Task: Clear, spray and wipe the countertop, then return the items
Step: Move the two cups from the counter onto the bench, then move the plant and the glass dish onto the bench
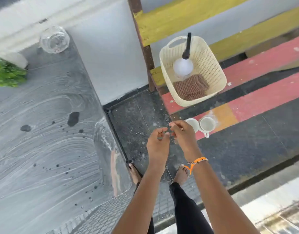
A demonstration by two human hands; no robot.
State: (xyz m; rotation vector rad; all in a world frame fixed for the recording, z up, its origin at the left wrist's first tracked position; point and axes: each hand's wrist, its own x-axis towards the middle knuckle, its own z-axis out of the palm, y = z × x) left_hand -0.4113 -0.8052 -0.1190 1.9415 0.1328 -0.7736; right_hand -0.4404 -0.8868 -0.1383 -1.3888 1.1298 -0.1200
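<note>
The grey countertop (44, 132) fills the left, streaked with whitish wipe swirls and dark wet spots. A cream plastic basket (217, 76) stands on a red bench slat at the right; in it are a white spray bottle (183, 65) with a black nozzle and a folded brown cloth (190, 89). Two white cups (206, 124) sit on the bench just beyond my hands. My left hand (158, 144) and my right hand (184, 134) hover close together over the dark floor, fingers loosely curled, holding nothing.
A clear glass jar (54, 39) lies at the counter's far end, beside a green leafy plant (8, 73) in a white pot. The painted bench (263, 85) has red, yellow and dark slats. My bare feet (180, 174) stand on the dark tiled floor.
</note>
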